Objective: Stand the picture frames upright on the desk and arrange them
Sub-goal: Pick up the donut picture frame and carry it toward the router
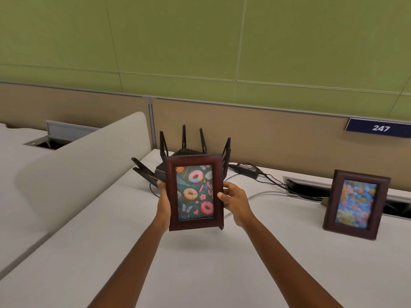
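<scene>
A dark wooden picture frame with a doughnut print is held upright just above the white desk, near its middle. My left hand grips its left edge and my right hand grips its right edge, thumb on the front. A shadow lies on the desk under the frame. A second dark frame with a pastel flower picture stands upright on the desk at the right, apart from both hands.
A black router with several antennas sits right behind the held frame. Its power brick and cables run to a cable slot along the back. A beige partition closes the rear; a white divider panel bounds the left.
</scene>
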